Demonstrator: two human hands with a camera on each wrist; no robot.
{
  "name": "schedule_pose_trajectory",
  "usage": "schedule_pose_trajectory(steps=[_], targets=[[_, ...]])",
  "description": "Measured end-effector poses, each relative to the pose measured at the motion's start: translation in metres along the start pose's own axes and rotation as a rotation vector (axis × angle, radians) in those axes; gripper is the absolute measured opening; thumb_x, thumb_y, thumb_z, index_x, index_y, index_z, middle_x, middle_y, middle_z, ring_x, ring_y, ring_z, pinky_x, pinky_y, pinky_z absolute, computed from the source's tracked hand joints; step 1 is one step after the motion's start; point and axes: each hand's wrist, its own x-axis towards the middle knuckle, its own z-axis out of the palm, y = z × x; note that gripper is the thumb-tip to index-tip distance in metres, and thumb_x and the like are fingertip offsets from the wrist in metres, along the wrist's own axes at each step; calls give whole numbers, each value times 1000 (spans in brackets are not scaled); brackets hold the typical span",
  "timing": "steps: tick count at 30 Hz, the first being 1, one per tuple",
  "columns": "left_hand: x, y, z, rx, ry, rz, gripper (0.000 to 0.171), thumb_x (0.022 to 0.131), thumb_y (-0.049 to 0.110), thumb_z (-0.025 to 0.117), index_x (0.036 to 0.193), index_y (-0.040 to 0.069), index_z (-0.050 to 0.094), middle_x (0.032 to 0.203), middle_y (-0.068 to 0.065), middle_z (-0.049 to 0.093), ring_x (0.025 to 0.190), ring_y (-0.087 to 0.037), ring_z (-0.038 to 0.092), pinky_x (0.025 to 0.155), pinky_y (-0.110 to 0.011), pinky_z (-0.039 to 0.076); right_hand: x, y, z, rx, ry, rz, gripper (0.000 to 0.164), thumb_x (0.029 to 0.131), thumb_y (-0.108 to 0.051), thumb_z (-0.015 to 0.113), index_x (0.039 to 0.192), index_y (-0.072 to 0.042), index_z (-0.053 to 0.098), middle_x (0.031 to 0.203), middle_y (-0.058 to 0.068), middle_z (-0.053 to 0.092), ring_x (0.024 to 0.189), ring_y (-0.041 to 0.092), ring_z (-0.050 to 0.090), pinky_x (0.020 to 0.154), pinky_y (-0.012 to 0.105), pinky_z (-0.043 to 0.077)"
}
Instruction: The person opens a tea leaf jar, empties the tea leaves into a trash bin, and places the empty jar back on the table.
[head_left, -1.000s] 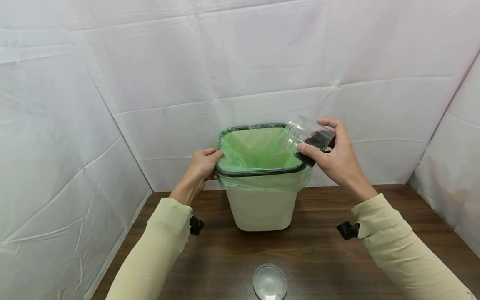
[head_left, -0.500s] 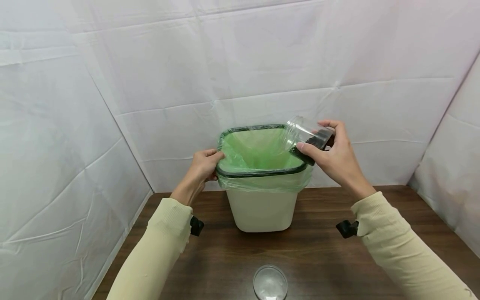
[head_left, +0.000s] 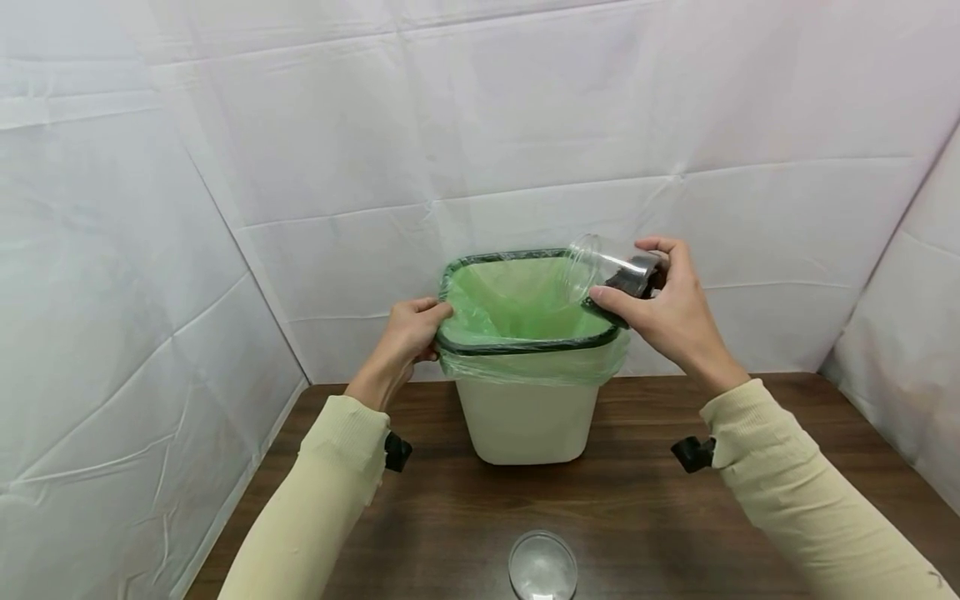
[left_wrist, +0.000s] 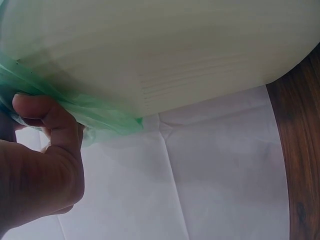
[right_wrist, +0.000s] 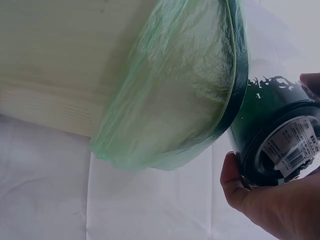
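Note:
A white bin stands on the table, lined with a thin green bag folded over its dark rim. My left hand grips the rim and bag at the left side; the left wrist view shows its fingers curled at the bag's edge. In my right hand, fingers and thumb hold a clear jar around its base end. The jar lies tipped well over, its uncapped mouth over the bin's right side. Dark loose contents sit inside it. A barcode label shows on its base in the right wrist view.
A round clear lid lies on the dark wooden table near the front, in line with the bin. White cloth hangs behind and along both sides. Black camera mounts sit at both wrists.
The jar has tipped a little further toward level, its mouth shifting slightly left and down over the bin. The dark contents have shifted inside it. My left hand keeps its grip on the rim.

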Motion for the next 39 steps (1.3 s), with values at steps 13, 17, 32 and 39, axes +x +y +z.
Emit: schedule_pose_trajectory(steps=[13,17,32,39], targets=[[-3,2,0,44,10,14,47,102,25,56,146,12,54,81,-5,53,57,-13,41,57,-28,45,1,-1,-1,-19,-16,4,81,85,-36,82,145,-15,32,140,12,47,103,23,52,73,29,50],[-3,2,0,44,8,18,43,101,25,57,143,12,58,76,-4,51,56,-13,41,56,-27,45,2,-3,0,-19,-20,3,81,84,-38,82,144,-15,34,138,9,50,102,23,55,73,28,51],[0,1,4,32,5,17,51,101,25,57,149,12,50,75,-4,50,56,-13,40,56,-27,45,7,-6,-1,-67,-26,-2,81,83,-46,82,146,-18,40,135,4,54,102,20,58,83,41,48],[1,1,4,38,3,18,49,101,25,58,148,11,52,71,-3,48,56,-13,40,56,-28,45,9,-5,-1,-91,-26,0,82,82,-48,82,147,-18,42,140,9,51,111,26,54,86,45,45]])
